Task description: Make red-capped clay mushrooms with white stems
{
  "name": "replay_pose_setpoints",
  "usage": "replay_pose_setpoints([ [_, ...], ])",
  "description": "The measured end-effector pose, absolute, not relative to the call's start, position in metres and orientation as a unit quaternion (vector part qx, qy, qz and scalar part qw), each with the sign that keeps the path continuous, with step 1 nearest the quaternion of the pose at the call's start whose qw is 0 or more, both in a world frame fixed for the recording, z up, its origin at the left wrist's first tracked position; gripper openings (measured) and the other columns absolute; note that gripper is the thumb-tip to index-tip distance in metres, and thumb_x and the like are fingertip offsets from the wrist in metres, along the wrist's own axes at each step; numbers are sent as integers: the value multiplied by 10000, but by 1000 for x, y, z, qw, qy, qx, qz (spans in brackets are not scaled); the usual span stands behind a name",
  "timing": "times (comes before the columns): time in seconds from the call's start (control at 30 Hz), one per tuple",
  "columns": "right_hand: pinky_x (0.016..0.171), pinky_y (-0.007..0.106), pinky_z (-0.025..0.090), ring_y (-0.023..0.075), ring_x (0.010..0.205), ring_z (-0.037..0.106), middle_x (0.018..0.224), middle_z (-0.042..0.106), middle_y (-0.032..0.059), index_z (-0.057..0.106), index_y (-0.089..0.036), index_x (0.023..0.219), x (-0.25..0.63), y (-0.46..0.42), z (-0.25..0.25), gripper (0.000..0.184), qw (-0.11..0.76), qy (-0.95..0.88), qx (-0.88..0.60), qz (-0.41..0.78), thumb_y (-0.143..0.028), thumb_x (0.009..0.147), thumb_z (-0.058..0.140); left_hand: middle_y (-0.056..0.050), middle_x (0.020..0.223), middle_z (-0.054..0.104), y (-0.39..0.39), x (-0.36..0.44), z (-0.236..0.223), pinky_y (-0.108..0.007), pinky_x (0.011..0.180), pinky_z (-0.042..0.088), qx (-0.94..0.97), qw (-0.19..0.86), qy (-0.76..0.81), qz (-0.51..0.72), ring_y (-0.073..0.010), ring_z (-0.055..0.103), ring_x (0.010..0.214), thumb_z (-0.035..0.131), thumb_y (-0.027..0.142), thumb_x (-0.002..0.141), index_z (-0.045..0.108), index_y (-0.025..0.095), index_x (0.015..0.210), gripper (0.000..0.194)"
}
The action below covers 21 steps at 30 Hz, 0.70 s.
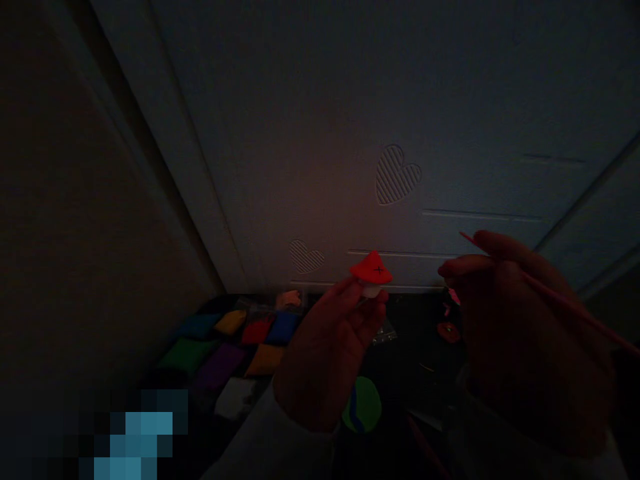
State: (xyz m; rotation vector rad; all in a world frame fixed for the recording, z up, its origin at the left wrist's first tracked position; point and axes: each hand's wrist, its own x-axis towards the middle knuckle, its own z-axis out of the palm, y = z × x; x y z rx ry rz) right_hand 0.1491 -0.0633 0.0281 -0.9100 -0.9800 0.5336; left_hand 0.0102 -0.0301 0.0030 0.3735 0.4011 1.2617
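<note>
Between the thumb and fingers of my left hand (pixel 333 343) is a small clay mushroom (pixel 371 270), held upright. Its cap is a bright orange-red cone with a dark cross mark on the side, and its stem is white. My right hand (pixel 530 327) grips a thin pink stick-like tool (pixel 575 307) much as one holds a pen. The tip of the tool points up and left, well apart from the mushroom. The picture is dark, so finer detail is hard to make out.
Several packets of coloured clay lie at the left, among them a green packet (pixel 185 355) and a purple packet (pixel 220 365). A green disc with a blue stripe (pixel 367 405) rests below my left hand. Small red pieces (pixel 449 332) lie near a pale panel with hearts (pixel 397 175).
</note>
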Motion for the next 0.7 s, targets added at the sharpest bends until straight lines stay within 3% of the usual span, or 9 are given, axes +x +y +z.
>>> replay_pose_setpoints([
  [0.2,635,262,476,138,756,602,774,646,-6,688,-292,983,147,-60,29,210,767,-461,-378,237,-292,886,501,-44,924,712,-33,14,4,-251,748,570,162,777,194,577,-160,689,823,654,129,781,694,136,815,52],
  [0.4,676,345,517,185,783,635,806,656,17,687,-289,838,149,-64,27,300,740,-507,-390,208,-238,922,404,-47,922,708,-40,13,4,-270,759,559,195,783,184,562,-163,679,827,623,130,796,696,146,845,89],
  [0.57,682,299,556,161,783,664,808,671,0,650,-272,797,136,-75,32,246,731,-509,-402,214,-238,920,440,-29,909,706,-49,16,10,-245,781,538,214,803,165,531,-140,664,831,646,159,777,710,175,862,107],
  [0.7,679,286,577,163,770,679,812,690,3,643,-256,797,130,-82,36,215,743,-510,-399,170,-215,908,463,-33,913,724,-54,19,17,-239,758,535,208,819,180,504,-169,664,882,676,163,734,717,192,843,120],
])
